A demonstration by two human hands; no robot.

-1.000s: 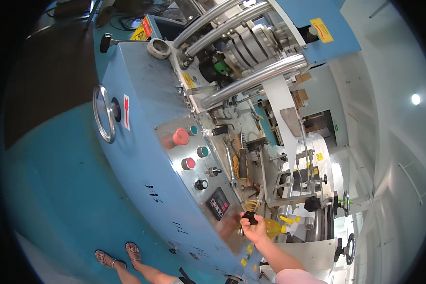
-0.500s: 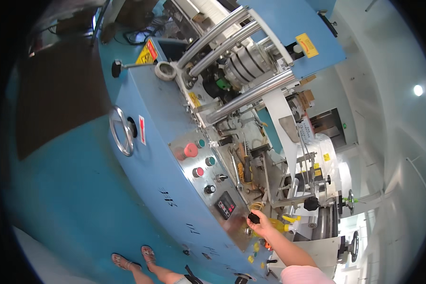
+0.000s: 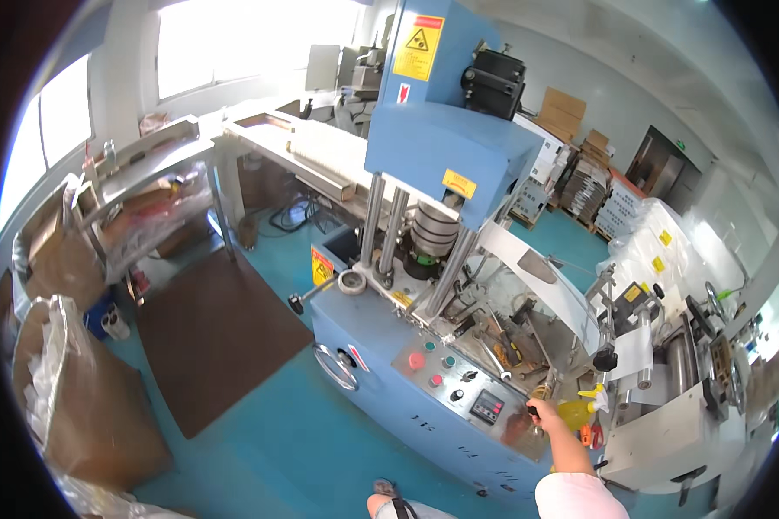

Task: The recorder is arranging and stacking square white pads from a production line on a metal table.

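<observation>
My right hand reaches in from the lower right with its fingers closed round a black knob. That knob sits at the right end of a metal control panel on a blue machine. Beside the hand, on the panel, is a small digital counter. Farther left are a red mushroom button and several smaller buttons and switches. A yellow spray bottle stands just right of my hand. Wrenches and a screwdriver lie behind the panel. My left hand is out of view.
Upright steel posts carry the machine's blue head. A white web runs down to rollers on the right. A handwheel juts from the front. At the left are a brown mat and a large carton.
My view has levelled and lifted, so windows, benches and cartons at the left now show. My right hand is still on the black knob.
</observation>
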